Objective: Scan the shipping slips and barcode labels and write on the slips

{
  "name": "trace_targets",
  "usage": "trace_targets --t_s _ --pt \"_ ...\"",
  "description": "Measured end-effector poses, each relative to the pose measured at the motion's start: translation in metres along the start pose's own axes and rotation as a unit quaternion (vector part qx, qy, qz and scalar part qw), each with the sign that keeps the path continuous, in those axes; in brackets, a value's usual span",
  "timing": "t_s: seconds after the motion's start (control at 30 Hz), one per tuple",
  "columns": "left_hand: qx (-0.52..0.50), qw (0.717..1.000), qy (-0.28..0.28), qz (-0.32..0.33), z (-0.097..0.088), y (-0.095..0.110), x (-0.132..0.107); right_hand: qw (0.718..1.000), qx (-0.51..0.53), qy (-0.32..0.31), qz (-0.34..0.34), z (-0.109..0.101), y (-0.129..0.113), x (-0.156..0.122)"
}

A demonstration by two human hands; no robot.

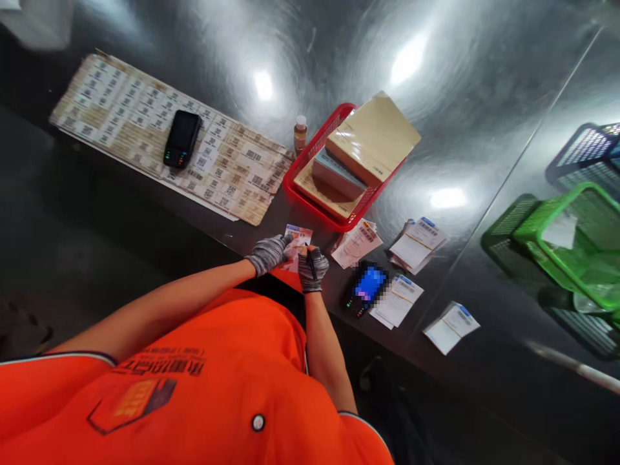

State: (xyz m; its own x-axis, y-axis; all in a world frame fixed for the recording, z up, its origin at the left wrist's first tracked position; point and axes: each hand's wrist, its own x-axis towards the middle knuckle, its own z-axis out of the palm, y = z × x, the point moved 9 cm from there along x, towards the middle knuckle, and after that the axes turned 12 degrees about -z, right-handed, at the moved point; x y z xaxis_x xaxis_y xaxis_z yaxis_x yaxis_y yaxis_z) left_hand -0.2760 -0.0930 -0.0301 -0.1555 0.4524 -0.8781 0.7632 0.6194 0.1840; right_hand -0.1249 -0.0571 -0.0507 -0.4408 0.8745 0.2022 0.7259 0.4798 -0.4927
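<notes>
My left hand (271,254), in a grey striped glove with bare fingertips, pinches the left edge of a printed paper slip (299,234) at the table's near edge. In my right hand (313,268), gloved the same way, is a dark pen (310,261), its upper end leaning toward my body and its tip near the slip. Just beyond the hands stands a red basket (310,210) with boxes in it, a large tan box (375,139) tilted on top. A bundle of slips (358,245) lies beside the basket, to the right of my hands.
A handheld scanner (181,139) rests on a cardboard sheet of barcode labels (232,165). Another scanner (367,289) with a lit screen lies right of me, near banded slip stacks (419,245). A small bottle (300,134) stands behind the red basket. Green baskets (576,239) are at right.
</notes>
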Motion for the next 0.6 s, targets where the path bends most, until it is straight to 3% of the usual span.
trace_targets --t_s 0.3,0.5,0.6 --pt "-0.006 1.000 0.008 0.003 0.013 -0.009 0.013 1.000 0.015 -0.021 -0.008 0.005 0.003 -0.003" --pt "-0.005 1.000 0.004 0.001 0.011 -0.006 0.010 0.999 0.023 0.008 -0.045 0.001 -0.001 -0.005" --pt "-0.007 1.000 0.001 0.002 0.009 -0.004 0.008 1.000 0.011 -0.012 -0.026 0.003 0.000 -0.005"
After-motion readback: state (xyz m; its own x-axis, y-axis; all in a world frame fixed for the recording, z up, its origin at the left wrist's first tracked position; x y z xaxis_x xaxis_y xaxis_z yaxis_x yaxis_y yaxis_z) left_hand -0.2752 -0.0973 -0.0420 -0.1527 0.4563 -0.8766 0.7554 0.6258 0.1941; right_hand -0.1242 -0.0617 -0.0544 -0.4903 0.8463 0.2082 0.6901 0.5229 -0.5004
